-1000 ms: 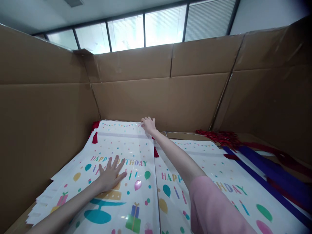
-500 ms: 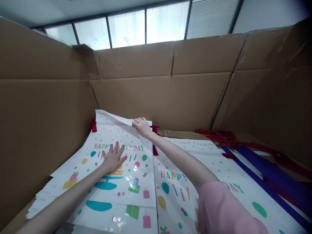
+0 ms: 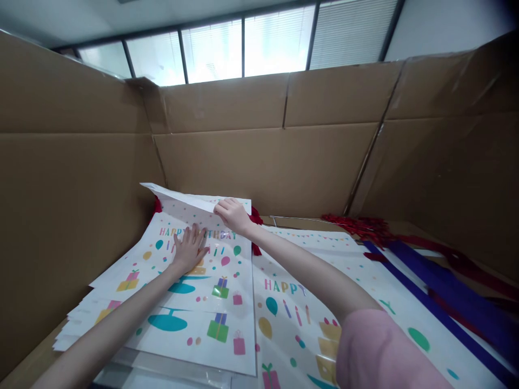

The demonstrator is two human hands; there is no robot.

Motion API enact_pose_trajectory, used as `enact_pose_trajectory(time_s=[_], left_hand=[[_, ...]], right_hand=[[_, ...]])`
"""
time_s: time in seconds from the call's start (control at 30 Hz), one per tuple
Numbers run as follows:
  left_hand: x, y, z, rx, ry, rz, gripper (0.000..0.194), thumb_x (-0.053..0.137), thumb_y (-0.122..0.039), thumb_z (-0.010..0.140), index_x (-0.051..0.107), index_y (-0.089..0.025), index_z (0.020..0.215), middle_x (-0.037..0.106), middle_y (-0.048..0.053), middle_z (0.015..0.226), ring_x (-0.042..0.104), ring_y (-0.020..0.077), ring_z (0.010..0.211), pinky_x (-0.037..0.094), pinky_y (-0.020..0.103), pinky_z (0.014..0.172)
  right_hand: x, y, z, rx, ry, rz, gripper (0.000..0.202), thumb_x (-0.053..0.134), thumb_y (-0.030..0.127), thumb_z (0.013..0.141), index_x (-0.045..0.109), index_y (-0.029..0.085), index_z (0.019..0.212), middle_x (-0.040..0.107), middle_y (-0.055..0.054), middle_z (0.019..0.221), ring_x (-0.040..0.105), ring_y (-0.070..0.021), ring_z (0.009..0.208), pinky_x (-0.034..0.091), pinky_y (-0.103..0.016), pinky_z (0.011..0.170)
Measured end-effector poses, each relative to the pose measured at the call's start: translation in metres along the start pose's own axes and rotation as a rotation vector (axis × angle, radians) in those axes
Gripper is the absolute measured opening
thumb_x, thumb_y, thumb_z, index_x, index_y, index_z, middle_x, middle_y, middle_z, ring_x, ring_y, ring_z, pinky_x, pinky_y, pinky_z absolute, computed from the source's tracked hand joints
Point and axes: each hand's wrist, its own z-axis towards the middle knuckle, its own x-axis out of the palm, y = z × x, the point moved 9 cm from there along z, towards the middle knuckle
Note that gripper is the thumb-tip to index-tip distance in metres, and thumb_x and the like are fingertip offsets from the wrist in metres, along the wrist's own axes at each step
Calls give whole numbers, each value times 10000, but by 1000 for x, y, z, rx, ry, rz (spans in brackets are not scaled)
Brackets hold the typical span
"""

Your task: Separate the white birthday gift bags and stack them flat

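Observation:
My left hand (image 3: 190,249) lies flat with fingers spread on a white gift bag (image 3: 162,286) printed with "HAPPY BIRTHDAY", balloons, candles and presents. This bag tops a fanned stack of like ones at the left. At its upper edge, my right hand (image 3: 232,215) pinches the bag's top rim, which is lifted and folded forward at the left corner. Dark red ribbon (image 3: 255,216) shows just behind my right wrist, and more red ribbon (image 3: 158,205) sticks out at the stack's left. A second birthday bag (image 3: 279,324) lies under my right forearm.
Tall cardboard walls (image 3: 243,162) stand at the back and both sides. To the right lie a heap of red ribbons (image 3: 365,227) and wide blue-purple ribbons (image 3: 441,286). A thin metal wire rack (image 3: 292,217) runs along the back.
The bag's top left corner has tipped further over and to the left. My right hand has shifted slightly left with the rim, while my left hand stays spread on the bag, slightly higher.

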Motion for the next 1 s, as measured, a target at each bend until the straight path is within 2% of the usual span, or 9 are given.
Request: enact_pose_trajectory(time_s=[0.1, 0.2, 0.33, 0.5, 0.6, 0.73, 0.87, 1.0], left_hand=[[-7, 0, -2, 0, -40, -4, 613, 351, -479, 922, 260, -211, 1466, 150, 151, 1520, 197, 369, 1362, 109, 665, 1032], [-15, 0, -4, 14, -62, -27, 575, 366, -425, 918, 342, -161, 1429, 312, 174, 1454, 272, 370, 1318, 133, 628, 1049], [-37, -4, -11, 86, -151, -77, 467, 395, -342, 897, 502, -131, 1299, 480, 168, 1303, 387, 340, 1218, 259, 495, 1047], [-76, -3, -31, 188, -347, -119, 325, 389, -256, 904, 591, -182, 1148, 551, 125, 1160, 460, 274, 1107, 375, 389, 928], [-100, 13, -37, 155, -492, -105, 247, 415, -248, 910, 623, -206, 1037, 564, 104, 1060, 493, 233, 1019, 379, 365, 894], [-129, 38, -33, 99, -681, -44, 201, 494, -257, 889, 612, -216, 1046, 560, 106, 1053, 491, 239, 991, 354, 379, 852], [-146, 44, -26, 204, -811, 58, 145, 568, -225, 852, 631, -241, 982, 606, 69, 963, 501, 216, 894, 327, 364, 796], [-153, 48, -20, 271, -848, 101, 134, 596, -209, 834, 648, -245, 952, 626, 52, 914, 498, 204, 851, 320, 356, 779]], right_hand=[[0, 22, -13, -98, 14, -9, 239, 327, 106, 908, 557, 160, 868, 560, -60, 882, 404, -149, 803, 256, -280, 772], [2, 42, -27, -163, 14, -10, 258, 314, 88, 903, 559, 162, 871, 561, -53, 882, 405, -143, 796, 266, -275, 768], [5, 53, -37, -179, 19, -11, 265, 303, 100, 915, 555, 165, 865, 555, -54, 871, 409, -143, 799, 273, -275, 752], [4, 46, -38, -143, 15, -7, 239, 333, 100, 902, 557, 164, 849, 556, -55, 857, 407, -146, 793, 265, -278, 740], [0, 37, -34, -101, -6, -19, 242, 337, 107, 908, 554, 160, 814, 552, -49, 816, 390, -143, 769, 258, -277, 735], [-12, 27, -27, -79, -90, -55, 228, 364, 97, 896, 560, 158, 796, 545, -38, 771, 371, -140, 756, 251, -276, 730], [-23, 20, -22, -90, -178, -104, 227, 386, 84, 883, 567, 162, 771, 540, -24, 735, 359, -133, 737, 247, -280, 730], [-28, 17, -20, -106, -193, -138, 225, 393, 88, 885, 581, 166, 787, 539, -20, 726, 366, -130, 736, 249, -278, 726]])
